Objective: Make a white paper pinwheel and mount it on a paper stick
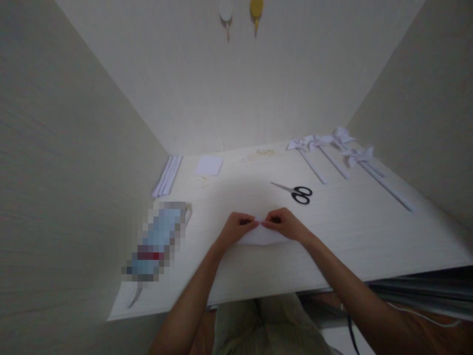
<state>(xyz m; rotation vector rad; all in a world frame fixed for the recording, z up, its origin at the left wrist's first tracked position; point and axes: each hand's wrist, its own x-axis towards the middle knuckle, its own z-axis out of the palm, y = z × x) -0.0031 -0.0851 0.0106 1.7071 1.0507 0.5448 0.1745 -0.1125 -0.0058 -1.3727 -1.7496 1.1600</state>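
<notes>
A sheet of white paper (261, 238) is held near the front of the table, its far edge pinched between my two hands. My left hand (237, 228) grips it with thumb and forefinger pressed together. My right hand (284, 224) pinches the same edge just beside, the fingertips of both hands almost touching. The lower part of the paper spreads out below the hands toward me. Beyond my right hand lie black-handled scissors (296, 192), their blades pointing to the left.
Several paper pinwheels on sticks (357, 157) lie at the back right. Rolled paper sticks (167, 176) and a square stack of white paper (209, 165) are at the back left. A blurred phone-like object (158, 239) lies on the left. Small scraps (265, 152) dot the table (236, 276). Walls enclose three sides.
</notes>
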